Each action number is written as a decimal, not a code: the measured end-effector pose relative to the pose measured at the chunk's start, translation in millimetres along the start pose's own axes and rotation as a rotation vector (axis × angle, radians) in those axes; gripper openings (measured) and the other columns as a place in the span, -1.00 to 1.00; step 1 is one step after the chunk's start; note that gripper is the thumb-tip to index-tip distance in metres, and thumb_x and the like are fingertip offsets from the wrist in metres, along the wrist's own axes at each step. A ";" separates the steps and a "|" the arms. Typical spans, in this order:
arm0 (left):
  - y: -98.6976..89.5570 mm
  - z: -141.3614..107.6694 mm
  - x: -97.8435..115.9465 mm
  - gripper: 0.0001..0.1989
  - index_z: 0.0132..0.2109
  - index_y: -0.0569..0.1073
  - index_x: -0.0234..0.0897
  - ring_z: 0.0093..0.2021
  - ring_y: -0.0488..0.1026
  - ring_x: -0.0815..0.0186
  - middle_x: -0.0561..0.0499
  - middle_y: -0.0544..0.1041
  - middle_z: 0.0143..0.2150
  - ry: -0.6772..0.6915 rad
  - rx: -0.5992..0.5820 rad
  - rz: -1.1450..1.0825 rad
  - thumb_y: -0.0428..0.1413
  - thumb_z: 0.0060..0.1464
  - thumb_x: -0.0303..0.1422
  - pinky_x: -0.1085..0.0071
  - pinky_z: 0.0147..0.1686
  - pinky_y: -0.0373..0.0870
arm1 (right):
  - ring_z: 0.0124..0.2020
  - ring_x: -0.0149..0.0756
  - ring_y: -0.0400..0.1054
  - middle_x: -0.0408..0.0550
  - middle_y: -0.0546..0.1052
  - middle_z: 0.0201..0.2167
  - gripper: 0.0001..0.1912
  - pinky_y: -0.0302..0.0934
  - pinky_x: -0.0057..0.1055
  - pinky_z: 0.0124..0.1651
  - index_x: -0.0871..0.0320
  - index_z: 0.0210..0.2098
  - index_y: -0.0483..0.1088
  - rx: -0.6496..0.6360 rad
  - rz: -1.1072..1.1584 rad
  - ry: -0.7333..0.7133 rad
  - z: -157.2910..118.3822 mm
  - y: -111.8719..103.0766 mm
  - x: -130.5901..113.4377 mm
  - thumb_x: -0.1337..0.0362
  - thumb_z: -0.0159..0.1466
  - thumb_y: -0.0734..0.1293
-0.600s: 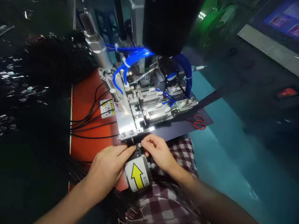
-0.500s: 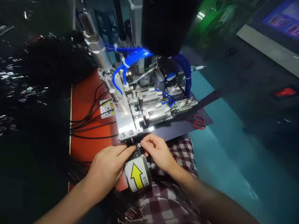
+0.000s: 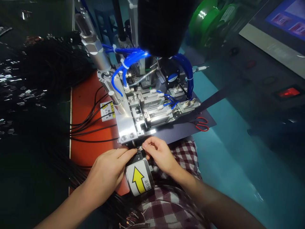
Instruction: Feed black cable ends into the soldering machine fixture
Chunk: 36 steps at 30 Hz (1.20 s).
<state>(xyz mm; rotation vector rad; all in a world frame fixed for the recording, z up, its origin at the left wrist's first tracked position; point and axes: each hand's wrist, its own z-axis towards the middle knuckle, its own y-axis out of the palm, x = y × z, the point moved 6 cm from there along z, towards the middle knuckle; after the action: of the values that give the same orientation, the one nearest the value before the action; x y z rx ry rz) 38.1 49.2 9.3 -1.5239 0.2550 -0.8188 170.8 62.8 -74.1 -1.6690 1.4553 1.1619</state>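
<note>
My left hand [image 3: 107, 167] rests at the front of the metal machine [image 3: 127, 125], its fingers together and pressing down at a small black fixture [image 3: 140, 155]. What lies under those fingertips is hidden. Close beside it, my right hand [image 3: 160, 155] is closed in a pinch on what look like thin wires [image 3: 140, 148], whose tiny ends show between the two hands. Below the fixture sits a rounded cover with a yellow arrow label [image 3: 138, 178].
Black cables [image 3: 95, 140] run across the orange-red surface [image 3: 82, 111] on the left. Blue air tubes [image 3: 137, 57] arch over the machine. Red-handled scissors [image 3: 202, 124] lie on the dark plate at right. A bundle of cables with bared ends [image 3: 131, 219] hangs over my checked clothing [image 3: 164, 206].
The scene has shifted slightly left in view and looks sharper. Both hands keep nearly the same pose at the fixture, fingertips still close together.
</note>
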 end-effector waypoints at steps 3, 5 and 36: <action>-0.4 -0.4 -0.7 -0.68 -0.06 0.45 -0.37 -0.42 0.47 0.26 -0.07 0.53 -0.33 0.001 0.004 -0.024 -0.14 0.17 -0.53 0.38 -0.46 0.41 | -0.62 -0.43 0.23 -0.24 0.33 -0.69 -0.82 0.10 -0.46 -0.50 0.16 -0.45 0.28 -0.004 0.009 0.003 -0.5 0.3 -0.5 0.19 0.21 0.26; -0.1 -0.8 -1.1 -0.68 -0.06 0.45 -0.37 -0.42 0.47 0.27 -0.06 0.53 -0.33 0.002 -0.001 -0.028 -0.14 0.17 -0.53 0.39 -0.46 0.41 | -0.62 -0.43 0.22 -0.24 0.33 -0.69 -0.82 0.09 -0.46 -0.50 0.16 -0.45 0.28 -0.007 0.018 0.009 -0.2 0.4 0.3 0.19 0.20 0.26; 13.3 -9.4 7.6 -0.69 0.01 0.41 -0.36 -0.32 0.38 0.27 -0.10 0.46 -0.25 -0.103 0.056 0.015 -0.13 0.21 -0.48 0.40 -0.35 0.40 | -0.61 -0.41 0.23 -0.24 0.30 -0.65 -0.79 0.08 -0.46 -0.52 0.14 -0.48 0.25 -0.004 -0.019 -0.026 1.9 2.0 1.2 0.17 0.21 0.24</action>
<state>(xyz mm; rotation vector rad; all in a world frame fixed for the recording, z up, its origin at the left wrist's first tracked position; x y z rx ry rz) 41.7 35.3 -1.4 -1.5054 0.1660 -0.7278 168.5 63.6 -75.8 -1.6610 1.4193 1.1723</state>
